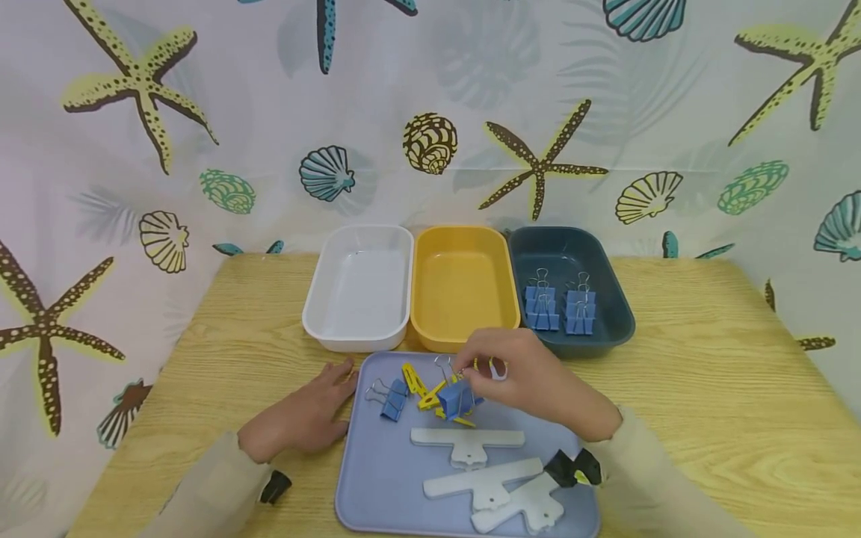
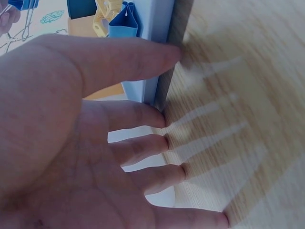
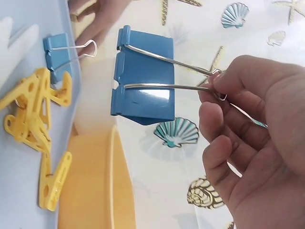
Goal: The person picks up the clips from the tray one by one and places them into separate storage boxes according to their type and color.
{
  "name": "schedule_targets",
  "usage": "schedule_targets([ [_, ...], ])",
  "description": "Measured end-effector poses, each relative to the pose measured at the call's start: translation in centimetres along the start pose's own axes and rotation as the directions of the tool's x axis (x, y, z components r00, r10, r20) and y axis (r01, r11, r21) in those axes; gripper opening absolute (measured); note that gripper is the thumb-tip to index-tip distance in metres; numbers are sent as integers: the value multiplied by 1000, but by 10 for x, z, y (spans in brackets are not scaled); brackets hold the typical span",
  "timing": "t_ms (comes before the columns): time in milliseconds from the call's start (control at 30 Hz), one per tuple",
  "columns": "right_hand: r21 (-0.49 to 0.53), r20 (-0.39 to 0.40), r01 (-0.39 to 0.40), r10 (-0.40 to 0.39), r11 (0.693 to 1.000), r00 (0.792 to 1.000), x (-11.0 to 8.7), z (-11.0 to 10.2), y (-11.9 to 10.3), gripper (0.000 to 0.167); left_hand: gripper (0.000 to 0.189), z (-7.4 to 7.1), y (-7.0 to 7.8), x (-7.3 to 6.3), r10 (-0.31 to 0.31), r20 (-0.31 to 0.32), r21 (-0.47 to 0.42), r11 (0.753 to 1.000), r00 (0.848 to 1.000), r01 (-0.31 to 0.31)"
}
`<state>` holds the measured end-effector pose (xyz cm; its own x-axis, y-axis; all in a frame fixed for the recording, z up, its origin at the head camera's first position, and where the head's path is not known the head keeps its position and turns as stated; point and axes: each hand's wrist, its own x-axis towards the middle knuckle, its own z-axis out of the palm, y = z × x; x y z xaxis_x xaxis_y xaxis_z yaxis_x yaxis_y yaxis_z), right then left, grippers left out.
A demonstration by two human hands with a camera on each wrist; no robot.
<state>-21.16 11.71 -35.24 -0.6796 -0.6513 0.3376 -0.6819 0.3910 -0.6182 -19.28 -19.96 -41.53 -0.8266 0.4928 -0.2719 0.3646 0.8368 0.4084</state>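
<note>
Inside navy bin: blue clips; R hand pinches sim. clip.

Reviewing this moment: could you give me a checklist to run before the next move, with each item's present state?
1. Grip: ok. The right hand pinches the held binder clip by a wire handle.
2. Pinch firmness: cannot tell from stills.
3. Separation: ok. The right wrist view shows it apart from the yellow clips.
4. Left hand out of the way: ok. It rests on the table beside the tray, holding nothing.
5. Room in the dark bin: ok. Bare floor shows around its blue clips.
6. Tray cleared of blue: not ok. Another blue clip lies there.
</note>
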Motion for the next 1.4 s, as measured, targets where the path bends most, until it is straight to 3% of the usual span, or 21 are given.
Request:
schedule_targets([
  [300, -50, -169, 30, -38, 998, 985, -5, -21, 5, 22, 66, -1, 0, 0, 0, 7, -8, 1000, 1000, 0],
  [500, -119, -306, 29, -64, 992, 950, -8, -33, 8, 21, 66, 0, -1, 0, 6, 7, -17, 1000, 1000, -6],
  [600, -144, -338, 21, -70, 989, 939, -11, -38, 12, 19, 66, 1, -1, 0, 9, 8, -17, 1000, 1000, -8],
  [833, -188, -353, -33, -36, 982, 935, -16, -41, 19, 19, 65, 0, -2, -1, 9, 17, -19, 1000, 1000, -9],
  [1167, -171, -309, -42, -13, 984, 951, -14, -37, 21, 18, 71, -1, -3, -1, 16, 24, 4, 1000, 1000, -16],
  [1400, -184, -326, -15, -46, 983, 944, -16, -39, 26, 16, 75, -1, -2, 0, 13, 29, 10, 1000, 999, -13],
])
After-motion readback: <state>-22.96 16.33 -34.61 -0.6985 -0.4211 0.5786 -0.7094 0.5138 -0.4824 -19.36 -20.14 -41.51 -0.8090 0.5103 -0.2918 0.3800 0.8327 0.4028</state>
